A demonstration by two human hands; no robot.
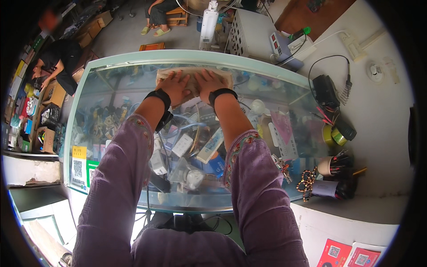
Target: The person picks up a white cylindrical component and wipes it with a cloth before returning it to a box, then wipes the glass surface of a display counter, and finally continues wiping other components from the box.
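A beige cloth [227,75] lies spread on the glass top of a display counter [96,80], close to its far edge. Both of my arms reach forward over the glass. My left hand [173,86] presses flat on the cloth's left part, fingers apart. On the right part my right hand [210,83] lies flat as well, fingers spread. Neither hand grips the cloth. A black band circles each wrist. Beneath the glass are small boxes, a light bulb [194,178], a long white box [210,145] and loops of clear tubing [186,125].
Along the right side stand a digital multimeter [345,129], pen holders [324,166], a bead string [305,187] and keys [285,168]. A white upright device [209,23] stands beyond the far edge. One person [63,63] bends at the left shelves; another [160,16] sits behind.
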